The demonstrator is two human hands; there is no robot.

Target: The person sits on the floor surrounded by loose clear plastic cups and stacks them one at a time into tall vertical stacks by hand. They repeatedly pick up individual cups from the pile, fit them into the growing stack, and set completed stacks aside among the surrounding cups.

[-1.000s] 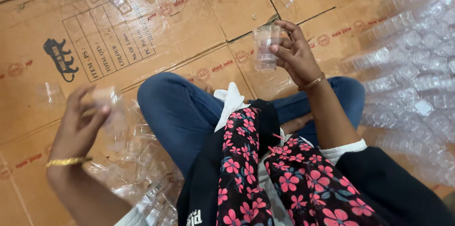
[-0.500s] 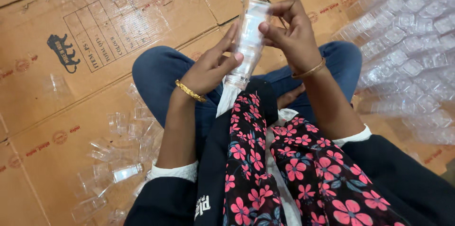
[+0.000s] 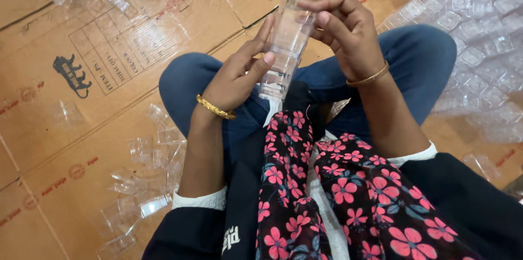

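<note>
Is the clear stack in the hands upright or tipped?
Roughly upright, leaning slightly: the clear cup stack rises between left hand and right hand.

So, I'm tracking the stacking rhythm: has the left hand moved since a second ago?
Yes. The left hand has come up from the loose clear cups on the cardboard to the stack of cups over the lap.

Blue jeans (image 3: 201,83), dark jacket w/ white cuffs (image 3: 200,200), black scarf w/ pink flowers (image 3: 332,183), gold bangles (image 3: 216,108).
</note>
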